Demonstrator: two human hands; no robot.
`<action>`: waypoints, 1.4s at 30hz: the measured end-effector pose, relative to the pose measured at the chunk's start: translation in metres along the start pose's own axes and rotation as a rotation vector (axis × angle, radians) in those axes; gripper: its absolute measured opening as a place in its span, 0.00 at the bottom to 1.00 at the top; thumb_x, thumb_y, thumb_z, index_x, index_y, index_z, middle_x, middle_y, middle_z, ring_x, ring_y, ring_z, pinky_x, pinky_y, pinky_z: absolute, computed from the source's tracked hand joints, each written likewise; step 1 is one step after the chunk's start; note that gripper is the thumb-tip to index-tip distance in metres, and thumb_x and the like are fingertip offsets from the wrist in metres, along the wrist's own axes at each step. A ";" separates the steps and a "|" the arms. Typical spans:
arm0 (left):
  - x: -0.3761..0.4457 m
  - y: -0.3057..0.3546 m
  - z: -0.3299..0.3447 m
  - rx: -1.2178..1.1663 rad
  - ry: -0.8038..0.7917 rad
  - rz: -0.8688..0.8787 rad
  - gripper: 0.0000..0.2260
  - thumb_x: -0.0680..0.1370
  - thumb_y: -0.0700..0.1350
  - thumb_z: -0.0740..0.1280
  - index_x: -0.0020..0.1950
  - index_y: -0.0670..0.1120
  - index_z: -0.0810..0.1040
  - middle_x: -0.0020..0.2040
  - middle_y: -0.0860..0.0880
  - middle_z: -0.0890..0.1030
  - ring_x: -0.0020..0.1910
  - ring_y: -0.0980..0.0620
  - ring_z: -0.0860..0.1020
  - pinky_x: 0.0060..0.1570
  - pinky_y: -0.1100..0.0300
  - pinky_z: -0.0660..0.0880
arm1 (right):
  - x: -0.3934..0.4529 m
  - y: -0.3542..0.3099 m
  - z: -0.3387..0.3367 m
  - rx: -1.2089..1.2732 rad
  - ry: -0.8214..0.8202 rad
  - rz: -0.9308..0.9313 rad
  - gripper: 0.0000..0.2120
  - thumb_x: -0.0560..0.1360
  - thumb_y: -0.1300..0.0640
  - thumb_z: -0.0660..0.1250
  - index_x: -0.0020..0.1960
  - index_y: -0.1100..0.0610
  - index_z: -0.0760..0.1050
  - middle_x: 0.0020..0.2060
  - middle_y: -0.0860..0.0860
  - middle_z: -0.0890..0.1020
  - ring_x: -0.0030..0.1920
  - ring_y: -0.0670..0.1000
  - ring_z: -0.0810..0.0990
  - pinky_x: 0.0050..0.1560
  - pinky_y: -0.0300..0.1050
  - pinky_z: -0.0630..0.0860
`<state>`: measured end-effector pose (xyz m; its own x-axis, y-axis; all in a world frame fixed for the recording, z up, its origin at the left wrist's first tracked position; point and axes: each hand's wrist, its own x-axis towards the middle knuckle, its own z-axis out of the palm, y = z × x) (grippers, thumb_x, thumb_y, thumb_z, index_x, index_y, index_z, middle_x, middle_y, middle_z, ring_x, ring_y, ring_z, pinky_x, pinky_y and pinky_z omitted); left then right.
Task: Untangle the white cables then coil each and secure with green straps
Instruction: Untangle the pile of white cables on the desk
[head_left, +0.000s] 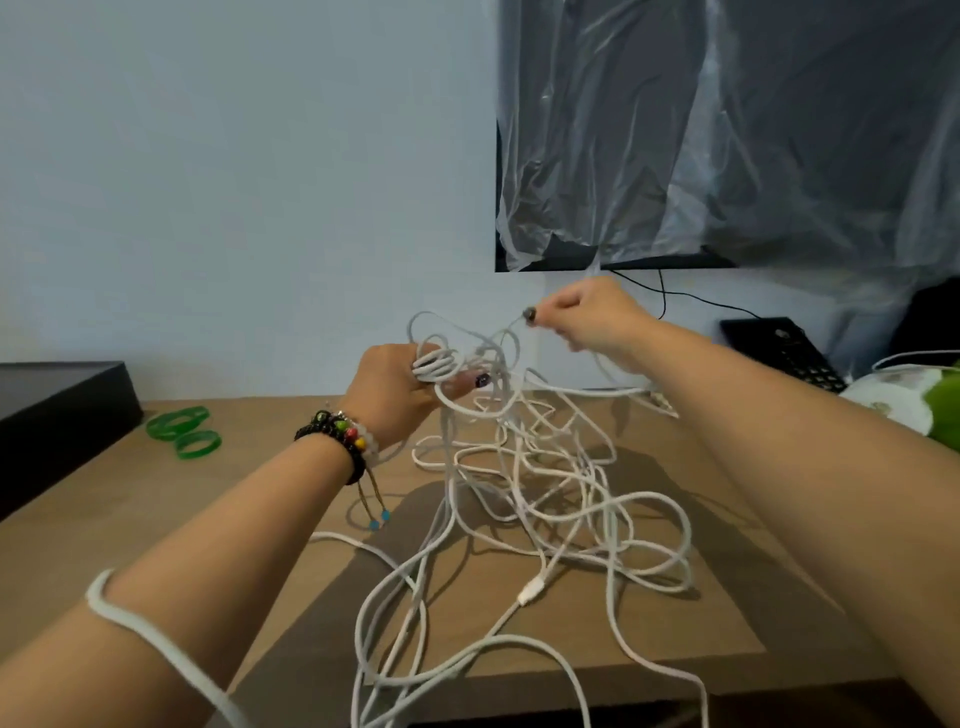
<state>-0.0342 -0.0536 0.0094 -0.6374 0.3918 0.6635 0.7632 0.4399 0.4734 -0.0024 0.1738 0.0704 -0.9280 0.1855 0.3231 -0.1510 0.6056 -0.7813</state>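
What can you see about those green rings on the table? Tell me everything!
The green straps look like two or three rubbery, see-through loops, lying flat and overlapping on the wooden table, at its far left beside a black box. No hand touches them, and the white cables lie apart from them.

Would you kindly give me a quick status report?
Left hand grips a cable bundle; right hand pinches a plug end. White cables tangled on table. Green straps untouched.

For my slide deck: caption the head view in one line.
Left hand grips a bunch of white cables while right hand pinches a cable end; green straps wait on table.
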 end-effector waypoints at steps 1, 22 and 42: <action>0.000 -0.003 -0.001 -0.042 0.025 -0.045 0.21 0.73 0.55 0.74 0.33 0.38 0.74 0.29 0.41 0.76 0.28 0.52 0.69 0.32 0.52 0.66 | 0.005 -0.003 -0.004 0.025 0.111 -0.017 0.05 0.73 0.59 0.72 0.39 0.57 0.82 0.31 0.49 0.76 0.30 0.44 0.70 0.30 0.34 0.69; 0.007 -0.031 0.010 -0.118 0.073 -0.278 0.17 0.74 0.48 0.73 0.34 0.37 0.76 0.30 0.46 0.76 0.31 0.48 0.73 0.32 0.57 0.67 | 0.007 0.001 -0.047 -0.656 -0.109 0.331 0.08 0.74 0.58 0.69 0.41 0.64 0.77 0.33 0.57 0.79 0.29 0.54 0.76 0.31 0.41 0.74; 0.005 -0.031 -0.006 -0.207 0.063 -0.184 0.16 0.73 0.49 0.73 0.37 0.36 0.79 0.34 0.41 0.77 0.33 0.52 0.73 0.35 0.55 0.70 | 0.030 0.003 0.009 0.071 0.051 -0.050 0.12 0.78 0.68 0.59 0.42 0.64 0.80 0.33 0.54 0.77 0.25 0.49 0.70 0.28 0.40 0.77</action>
<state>-0.0606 -0.0707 0.0013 -0.7644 0.2663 0.5873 0.6448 0.3223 0.6931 -0.0333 0.1740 0.0730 -0.9003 0.1967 0.3883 -0.2224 0.5588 -0.7989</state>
